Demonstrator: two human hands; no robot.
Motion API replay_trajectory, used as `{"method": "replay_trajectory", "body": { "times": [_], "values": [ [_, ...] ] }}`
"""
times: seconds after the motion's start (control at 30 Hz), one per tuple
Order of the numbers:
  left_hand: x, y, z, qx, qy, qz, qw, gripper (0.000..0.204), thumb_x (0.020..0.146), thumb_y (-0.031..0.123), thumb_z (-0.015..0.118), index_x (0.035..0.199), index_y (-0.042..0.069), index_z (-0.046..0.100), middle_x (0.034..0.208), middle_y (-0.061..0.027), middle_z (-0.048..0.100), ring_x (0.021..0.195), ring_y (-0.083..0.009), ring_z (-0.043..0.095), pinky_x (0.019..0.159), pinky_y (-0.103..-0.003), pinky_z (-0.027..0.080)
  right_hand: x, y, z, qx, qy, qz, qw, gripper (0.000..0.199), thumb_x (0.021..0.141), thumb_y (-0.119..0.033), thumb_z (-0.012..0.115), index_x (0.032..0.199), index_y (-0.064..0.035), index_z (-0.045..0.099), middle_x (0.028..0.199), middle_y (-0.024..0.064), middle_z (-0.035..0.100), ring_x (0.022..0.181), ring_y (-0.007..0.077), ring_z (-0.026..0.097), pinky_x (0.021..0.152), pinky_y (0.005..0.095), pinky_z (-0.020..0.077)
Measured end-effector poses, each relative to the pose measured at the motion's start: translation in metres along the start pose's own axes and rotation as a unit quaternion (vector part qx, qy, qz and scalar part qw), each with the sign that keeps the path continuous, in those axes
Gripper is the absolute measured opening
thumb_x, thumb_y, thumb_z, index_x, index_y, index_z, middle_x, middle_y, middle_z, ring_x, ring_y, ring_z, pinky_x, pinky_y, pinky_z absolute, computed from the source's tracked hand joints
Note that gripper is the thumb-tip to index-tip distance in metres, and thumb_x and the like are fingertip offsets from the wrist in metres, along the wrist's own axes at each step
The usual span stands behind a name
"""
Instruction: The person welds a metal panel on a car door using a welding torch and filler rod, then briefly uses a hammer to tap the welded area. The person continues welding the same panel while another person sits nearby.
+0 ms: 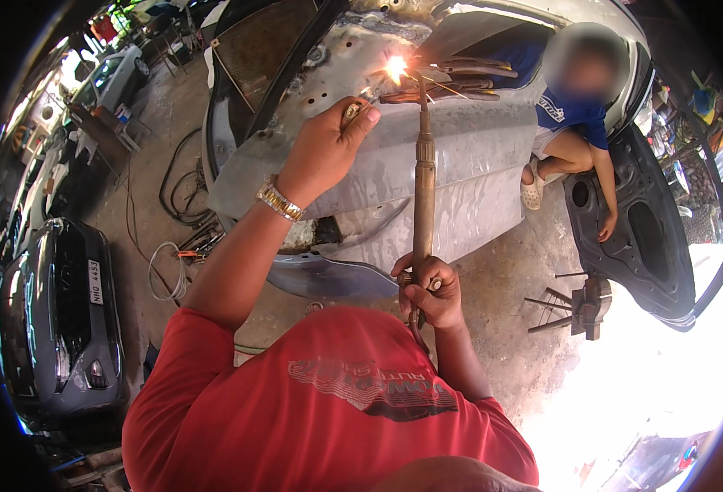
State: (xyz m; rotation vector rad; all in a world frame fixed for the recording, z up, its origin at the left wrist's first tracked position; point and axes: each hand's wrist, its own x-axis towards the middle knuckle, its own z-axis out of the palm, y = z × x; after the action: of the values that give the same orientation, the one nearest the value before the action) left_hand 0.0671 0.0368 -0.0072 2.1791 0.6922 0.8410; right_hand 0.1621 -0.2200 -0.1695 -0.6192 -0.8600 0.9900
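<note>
A workshop with a stained concrete floor [501,338] spreads around a grey, bare-metal car body [390,176]. Left of that car body stands a glossy black car [29,299]; right of it are a detached dark door panel [636,217] and a heavy metal vise [588,307]. A co-worker in a blue shirt [584,123] crouches just beside the car body's right side, one arm hanging down.

The person's left arm reaches up over the car body, elbow bent, a silver-and-gold wristwatch [279,199] at the wrist. The left hand [335,139] is raised over the car body's far part, fingers curled around a small brass-coloured cylindrical piece [351,113], thumb extended upward.

The right arm is folded close to the torso. The right hand [432,292] sits at the car body's near edge, fingers wrapped around the valve end of a long brass-coloured torch [424,197]. The torch extends across the car body, its tip beside a blazing white-orange glare [396,67] over the far part.
</note>
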Motion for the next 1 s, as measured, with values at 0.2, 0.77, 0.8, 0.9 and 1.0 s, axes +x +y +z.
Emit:
{"method": "replay_trajectory", "body": {
  "times": [0.2,0.77,0.8,0.9,1.0],
  "values": [
    [0.0007,-0.0011,0.0019,-0.009,0.018,0.012,1.000,0.052,0.107,0.055,0.058,0.115,0.005,0.069,0.071,-0.0118,0.063,0.063,-0.0254,0.060,0.064,-0.038,0.049,-0.0012,0.0016,0.0017,-0.019,0.008,-0.006,1.000,0.021,0.091,0.013,0.062,0.092,-0.0053,0.051,0.116,0.0343,0.061,0.060,0.0151,0.066,0.056,0.0274,0.0575],
    [0.0037,0.0022,0.0004,-0.002,0.001,-0.004,1.000,0.050,0.107,0.053,0.059,0.113,0.004,0.068,0.070,-0.0120,0.061,0.062,-0.0250,0.056,0.064,-0.039,0.049,0.0011,-0.0015,0.0032,0.026,0.011,0.006,1.000,0.022,0.092,0.016,0.060,0.086,-0.0038,0.053,0.118,0.0321,0.062,0.065,0.0158,0.071,0.060,0.0258,0.0600],
    [0.0041,0.0017,0.0004,0.004,0.001,-0.002,1.000,0.050,0.107,0.053,0.059,0.113,0.004,0.068,0.069,-0.0120,0.060,0.061,-0.0248,0.056,0.063,-0.039,0.049,0.0010,-0.0016,0.0034,0.025,0.011,0.006,1.000,0.022,0.092,0.016,0.060,0.086,-0.0037,0.053,0.118,0.0319,0.063,0.065,0.0157,0.071,0.060,0.0258,0.0600],
    [0.0058,0.0010,0.0013,0.001,-0.002,-0.010,1.000,0.050,0.107,0.052,0.059,0.114,0.004,0.068,0.069,-0.0124,0.059,0.061,-0.0253,0.055,0.063,-0.039,0.048,0.0014,-0.0013,0.0017,0.013,0.006,0.002,1.000,0.021,0.091,0.015,0.061,0.088,-0.0041,0.053,0.118,0.0325,0.062,0.064,0.0152,0.070,0.059,0.0262,0.0591],
    [0.0056,0.0004,0.0028,-0.006,0.004,-0.005,1.000,0.050,0.107,0.052,0.059,0.115,0.004,0.068,0.069,-0.0127,0.059,0.061,-0.0253,0.055,0.063,-0.038,0.048,0.0009,0.0011,-0.0022,-0.011,-0.005,-0.007,1.000,0.020,0.091,0.012,0.063,0.092,-0.0050,0.051,0.117,0.0345,0.061,0.061,0.0148,0.066,0.057,0.0272,0.0571]
  ]
}}
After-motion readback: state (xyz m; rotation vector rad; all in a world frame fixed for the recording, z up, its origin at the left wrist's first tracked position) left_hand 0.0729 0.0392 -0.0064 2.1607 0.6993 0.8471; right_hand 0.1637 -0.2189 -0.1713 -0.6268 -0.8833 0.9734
